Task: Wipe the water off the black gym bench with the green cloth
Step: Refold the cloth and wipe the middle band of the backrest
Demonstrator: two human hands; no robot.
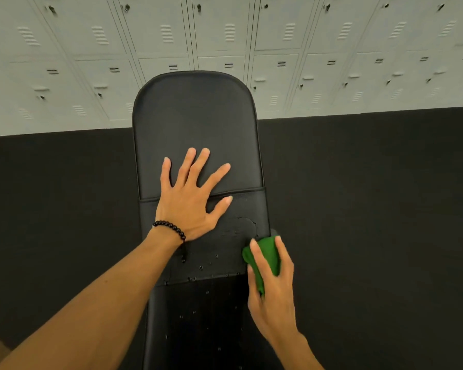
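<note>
**Currently: cloth at right edge of bench, water present on pad**

Observation, head view. The black gym bench (195, 124) runs away from the camera, its far rounded end towards a wall of grey lockers (332, 49). Dark floor (372, 196) on both sides.

Left hand (189, 198): flat on the bench, fingers straight and spread, palm down across the seam between the far pad and the middle pad. Holds nothing. A black bead bracelet (170, 229) sits on the wrist.

Right hand (271, 281): fingers curled round the green cloth (265, 256), which is bunched up in the grip. Cloth lies at the right edge of the bench, on the middle pad, just beside the near seam. Some of the cloth sticks out past the fingertips towards the far end. Slight motion blur on this hand.

Water: a puddle outline (242, 227) shows on the middle pad, between the left thumb and the cloth, touching or nearly touching the cloth's far end. Small water droplets (201, 268) are scattered near the seam below it and further down the near pad. Far pad surface looks matte; cannot tell whether it is wet.
</note>
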